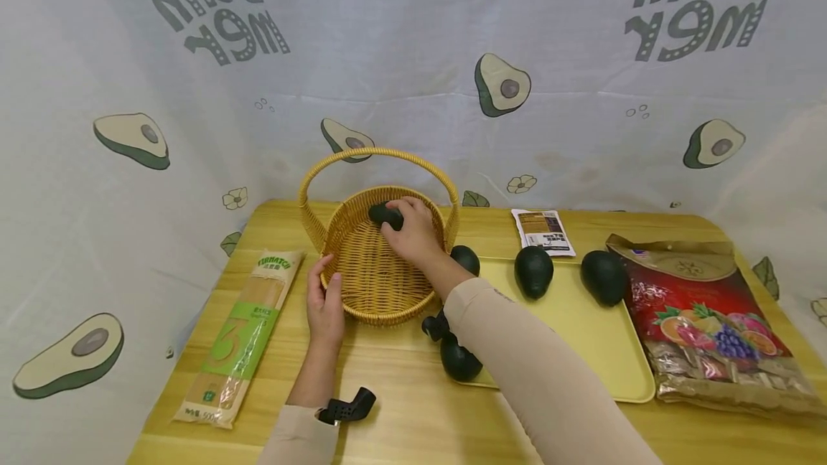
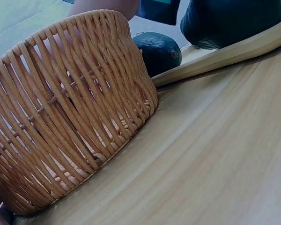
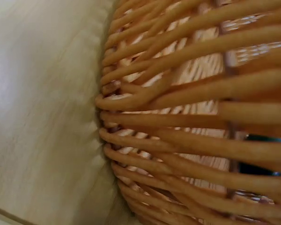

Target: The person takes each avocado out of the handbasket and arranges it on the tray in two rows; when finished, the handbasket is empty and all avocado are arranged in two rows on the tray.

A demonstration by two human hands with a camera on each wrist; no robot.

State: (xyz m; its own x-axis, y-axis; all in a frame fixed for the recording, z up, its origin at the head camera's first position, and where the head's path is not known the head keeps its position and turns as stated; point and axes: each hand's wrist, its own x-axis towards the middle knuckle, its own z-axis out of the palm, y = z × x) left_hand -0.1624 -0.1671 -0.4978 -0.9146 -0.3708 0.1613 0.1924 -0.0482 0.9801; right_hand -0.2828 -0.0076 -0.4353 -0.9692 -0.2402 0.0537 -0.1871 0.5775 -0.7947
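Note:
A yellow wicker basket (image 1: 377,282) with a tall arched handle stands on the table. My right hand (image 1: 411,232) reaches down into it and holds a dark green avocado (image 1: 381,215) near its far wall. At the basket's near left side, my left hand (image 1: 326,311) grips the rim with thumb and fingers. The left wrist view shows the woven outer wall (image 2: 70,103) close up, the hand almost wholly out of frame. Through the weave (image 3: 178,122) in the right wrist view, a dark patch shows; the right hand itself is hidden there.
Right of the basket, a yellow tray (image 1: 575,314) bears several avocados, one of them (image 1: 534,272) near its back edge. A red and gold fruit-print bag (image 1: 711,321) lies beside it. Behind is a small white packet (image 1: 543,232). A spaghetti pack (image 1: 242,336) lies left.

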